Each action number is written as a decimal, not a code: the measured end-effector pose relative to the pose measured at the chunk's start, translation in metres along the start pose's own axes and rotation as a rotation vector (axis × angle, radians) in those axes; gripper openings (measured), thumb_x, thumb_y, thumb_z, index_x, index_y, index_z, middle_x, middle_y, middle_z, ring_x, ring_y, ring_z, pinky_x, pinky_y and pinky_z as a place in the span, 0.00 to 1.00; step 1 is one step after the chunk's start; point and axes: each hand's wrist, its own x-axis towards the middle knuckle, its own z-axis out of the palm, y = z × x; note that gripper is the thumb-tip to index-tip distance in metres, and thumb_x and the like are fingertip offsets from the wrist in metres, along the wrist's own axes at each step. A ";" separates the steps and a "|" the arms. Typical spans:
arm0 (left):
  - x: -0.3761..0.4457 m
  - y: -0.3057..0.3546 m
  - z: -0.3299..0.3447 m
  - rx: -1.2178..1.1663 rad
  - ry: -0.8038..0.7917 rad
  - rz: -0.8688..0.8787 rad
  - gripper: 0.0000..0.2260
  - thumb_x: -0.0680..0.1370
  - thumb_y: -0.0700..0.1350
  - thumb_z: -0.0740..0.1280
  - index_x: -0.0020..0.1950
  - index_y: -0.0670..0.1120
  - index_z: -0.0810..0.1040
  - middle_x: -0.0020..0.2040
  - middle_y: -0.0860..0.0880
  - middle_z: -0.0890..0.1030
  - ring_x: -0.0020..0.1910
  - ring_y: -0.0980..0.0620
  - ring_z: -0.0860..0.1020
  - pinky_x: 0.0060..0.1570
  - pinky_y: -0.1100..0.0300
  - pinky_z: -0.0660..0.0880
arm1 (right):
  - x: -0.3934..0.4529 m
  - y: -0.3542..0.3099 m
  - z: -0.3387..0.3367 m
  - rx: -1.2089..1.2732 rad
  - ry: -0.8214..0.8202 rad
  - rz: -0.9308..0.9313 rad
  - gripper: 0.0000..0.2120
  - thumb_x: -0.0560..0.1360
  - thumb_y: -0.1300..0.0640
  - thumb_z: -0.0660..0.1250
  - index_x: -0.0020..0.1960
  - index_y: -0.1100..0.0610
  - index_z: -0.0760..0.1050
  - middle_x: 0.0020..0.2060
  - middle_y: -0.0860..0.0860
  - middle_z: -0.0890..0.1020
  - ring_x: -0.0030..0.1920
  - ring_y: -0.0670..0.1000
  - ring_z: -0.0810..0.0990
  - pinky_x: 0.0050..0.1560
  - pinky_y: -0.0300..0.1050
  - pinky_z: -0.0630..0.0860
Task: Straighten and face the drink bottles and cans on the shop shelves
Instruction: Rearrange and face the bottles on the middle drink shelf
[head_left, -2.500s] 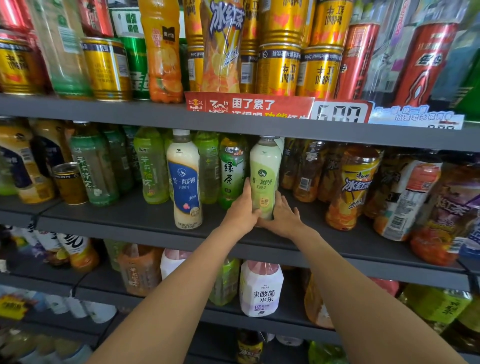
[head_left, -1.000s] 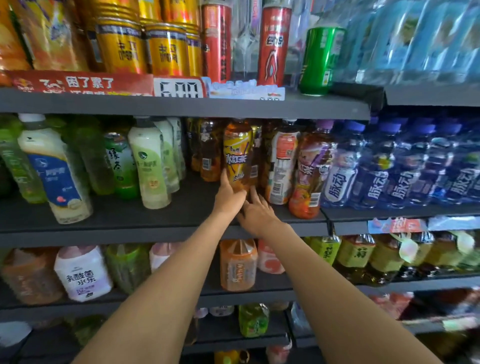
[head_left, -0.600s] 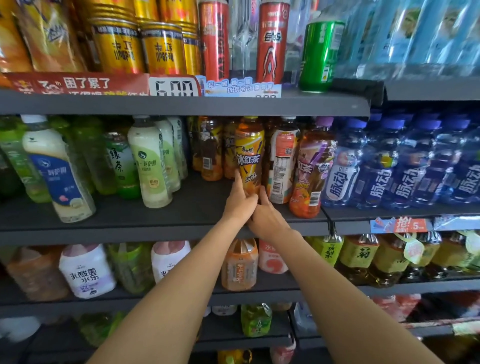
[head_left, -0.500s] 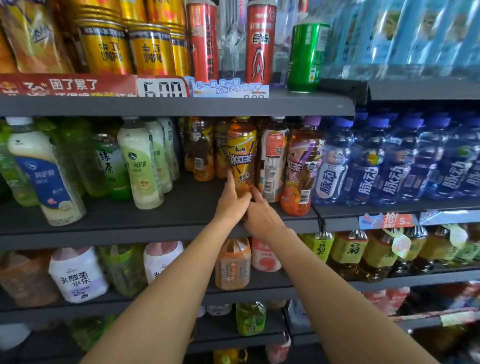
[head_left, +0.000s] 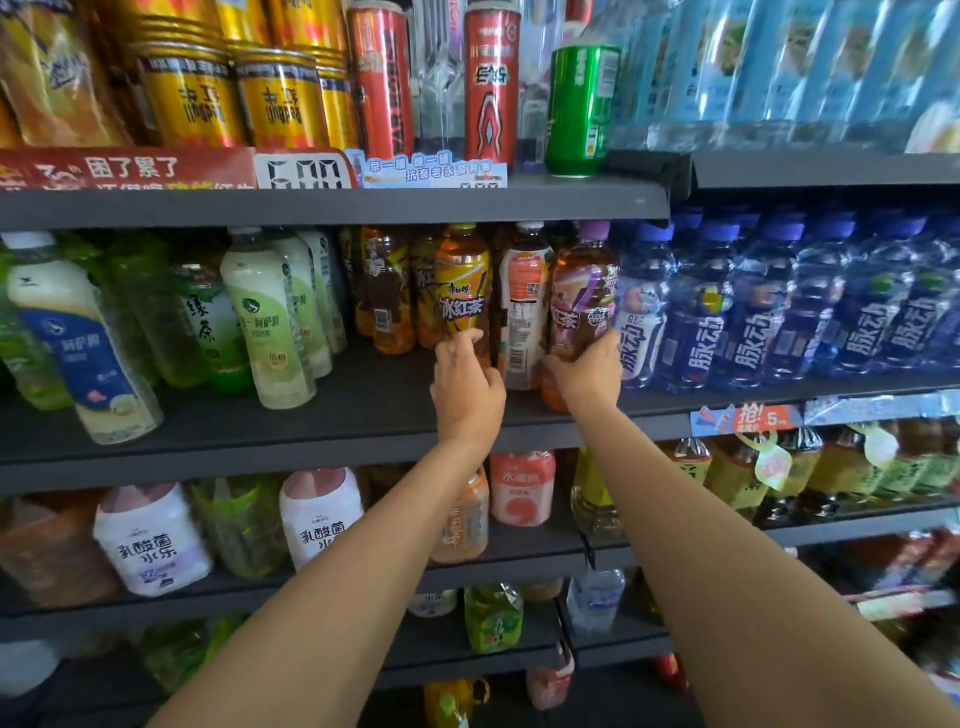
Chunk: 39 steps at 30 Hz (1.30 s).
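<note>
While right hand grips it, purple-capped tea bottle tilts left.

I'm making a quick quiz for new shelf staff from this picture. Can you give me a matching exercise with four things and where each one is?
Things:
1. green can
2. yellow-label iced tea bottle
3. purple-cap tea bottle
4. blue drink bottles

Places:
A. gripped by the right hand
B. top shelf, right of the red cans
C. middle shelf, far right
D. at the left hand's fingertips

Pairs: 1-B, 2-D, 3-A, 4-C
</note>
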 end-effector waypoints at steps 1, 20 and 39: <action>0.000 -0.002 -0.001 -0.005 -0.014 0.020 0.18 0.77 0.37 0.61 0.66 0.48 0.66 0.64 0.47 0.68 0.62 0.48 0.72 0.62 0.48 0.71 | 0.002 0.000 0.001 0.039 0.001 0.037 0.31 0.69 0.55 0.73 0.65 0.63 0.63 0.64 0.60 0.72 0.65 0.60 0.70 0.64 0.54 0.68; 0.017 -0.057 -0.083 -0.074 -0.089 -0.094 0.27 0.77 0.45 0.62 0.74 0.49 0.56 0.63 0.44 0.75 0.61 0.44 0.74 0.63 0.51 0.70 | -0.094 -0.046 0.114 -0.023 -0.189 -0.314 0.21 0.78 0.60 0.59 0.70 0.62 0.63 0.64 0.58 0.71 0.65 0.58 0.69 0.65 0.52 0.68; 0.033 -0.066 -0.059 0.003 -0.032 -0.239 0.29 0.70 0.50 0.73 0.67 0.47 0.65 0.62 0.44 0.72 0.62 0.41 0.71 0.62 0.49 0.70 | -0.065 -0.027 0.095 -0.255 -0.466 -0.312 0.30 0.70 0.53 0.72 0.65 0.63 0.65 0.62 0.60 0.69 0.63 0.60 0.70 0.60 0.50 0.70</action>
